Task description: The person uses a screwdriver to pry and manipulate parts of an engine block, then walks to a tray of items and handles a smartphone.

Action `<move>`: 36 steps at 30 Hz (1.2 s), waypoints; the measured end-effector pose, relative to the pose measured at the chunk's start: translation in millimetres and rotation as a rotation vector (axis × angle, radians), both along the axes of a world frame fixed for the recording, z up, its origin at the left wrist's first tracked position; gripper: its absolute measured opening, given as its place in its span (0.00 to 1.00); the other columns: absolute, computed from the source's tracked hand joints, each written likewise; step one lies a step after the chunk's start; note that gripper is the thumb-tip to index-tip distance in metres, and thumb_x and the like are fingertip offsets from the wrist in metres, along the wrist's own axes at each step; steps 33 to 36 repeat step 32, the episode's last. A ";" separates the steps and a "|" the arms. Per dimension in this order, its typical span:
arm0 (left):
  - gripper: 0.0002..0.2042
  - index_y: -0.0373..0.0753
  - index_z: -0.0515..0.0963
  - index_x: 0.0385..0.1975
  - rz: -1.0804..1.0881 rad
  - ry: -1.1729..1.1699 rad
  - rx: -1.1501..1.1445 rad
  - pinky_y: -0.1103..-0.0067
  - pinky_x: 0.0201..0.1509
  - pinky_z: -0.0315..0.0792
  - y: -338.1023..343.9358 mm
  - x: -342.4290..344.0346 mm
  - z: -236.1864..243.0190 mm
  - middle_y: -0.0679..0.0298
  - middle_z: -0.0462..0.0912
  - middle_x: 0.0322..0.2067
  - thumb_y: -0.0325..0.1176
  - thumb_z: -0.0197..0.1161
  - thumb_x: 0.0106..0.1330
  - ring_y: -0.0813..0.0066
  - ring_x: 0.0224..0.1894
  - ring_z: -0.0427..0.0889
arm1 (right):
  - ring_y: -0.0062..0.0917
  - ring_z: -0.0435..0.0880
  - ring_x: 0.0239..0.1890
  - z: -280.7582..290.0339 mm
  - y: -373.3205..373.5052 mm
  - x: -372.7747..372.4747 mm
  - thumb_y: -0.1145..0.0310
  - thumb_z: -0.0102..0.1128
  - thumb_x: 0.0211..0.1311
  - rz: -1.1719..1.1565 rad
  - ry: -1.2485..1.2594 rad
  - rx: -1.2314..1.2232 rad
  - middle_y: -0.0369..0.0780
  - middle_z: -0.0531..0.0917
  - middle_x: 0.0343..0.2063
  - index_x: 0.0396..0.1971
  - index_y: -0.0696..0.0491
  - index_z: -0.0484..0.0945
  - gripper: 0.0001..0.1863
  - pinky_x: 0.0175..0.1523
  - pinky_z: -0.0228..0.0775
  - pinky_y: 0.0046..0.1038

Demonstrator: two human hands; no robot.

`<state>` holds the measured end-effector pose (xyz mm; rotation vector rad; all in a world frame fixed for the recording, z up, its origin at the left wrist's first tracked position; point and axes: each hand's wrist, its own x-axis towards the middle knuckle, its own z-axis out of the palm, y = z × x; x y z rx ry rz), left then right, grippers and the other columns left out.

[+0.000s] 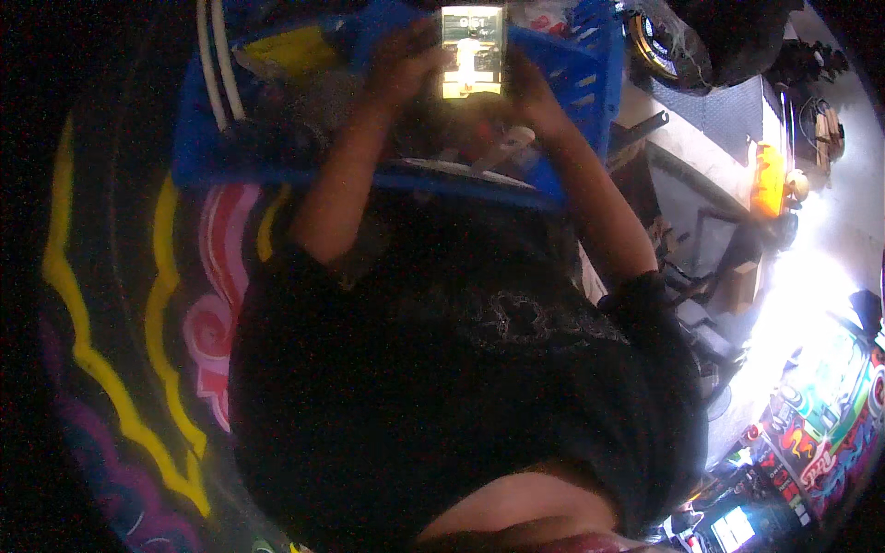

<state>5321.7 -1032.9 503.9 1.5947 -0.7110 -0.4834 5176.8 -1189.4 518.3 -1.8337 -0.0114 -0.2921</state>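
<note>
At the bottom centre of the frame, nearest the camera, a black T-shirt [479, 369] with a faint pale print is seen, filling most of the middle. From it two bare forearms are stretched toward the top of the frame. The left hand [406, 64] is closed around the left edge of a small glowing device [472, 51], a rectangular thing with a lit screen, and the right hand [533, 92] is wrapped around its right edge; the fingers behind it are hidden, so how firmly it is pinched cannot be told. The device is held at top centre, above a blue plastic crate [572, 78] filled with dim clutter that cannot be made out. White cables [217, 64] are draped over the crate at upper left. A dark surface painted with yellow and pink shapes [166, 276] is spread down the left side. At upper right a paved floor [857, 184] in bright light is seen, with an orange object [767, 180] on it. It is judged that the device could be dropped into the crate should either hand be loosened, and that it could be knocked against the crate's rim.
</note>
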 end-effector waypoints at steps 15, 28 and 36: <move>0.17 0.34 0.76 0.50 0.014 0.158 -0.246 0.74 0.52 0.74 3.0 -14.9 13.2 0.60 0.82 0.44 0.24 0.60 0.59 0.72 0.46 0.79 | 0.30 0.79 0.50 -5.6 2.3 1.3 0.78 0.66 0.49 0.025 0.212 0.454 0.42 0.78 0.51 0.58 0.57 0.67 0.32 0.54 0.74 0.31; 0.18 0.35 0.76 0.52 0.019 0.381 -0.234 0.73 0.51 0.73 3.8 -0.2 -17.0 0.62 0.81 0.46 0.31 0.59 0.62 0.72 0.46 0.79 | 0.33 0.79 0.51 -3.7 1.9 -4.3 0.76 0.64 0.51 0.025 0.169 0.290 0.43 0.80 0.51 0.57 0.55 0.68 0.30 0.60 0.69 0.36; 0.20 0.40 0.75 0.54 0.064 0.376 -0.064 0.67 0.53 0.72 12.9 2.4 -26.9 0.62 0.81 0.47 0.34 0.60 0.62 0.69 0.47 0.79 | 0.36 0.78 0.53 8.4 5.8 -8.9 0.73 0.67 0.50 0.078 0.210 0.252 0.45 0.78 0.53 0.61 0.51 0.66 0.35 0.63 0.66 0.36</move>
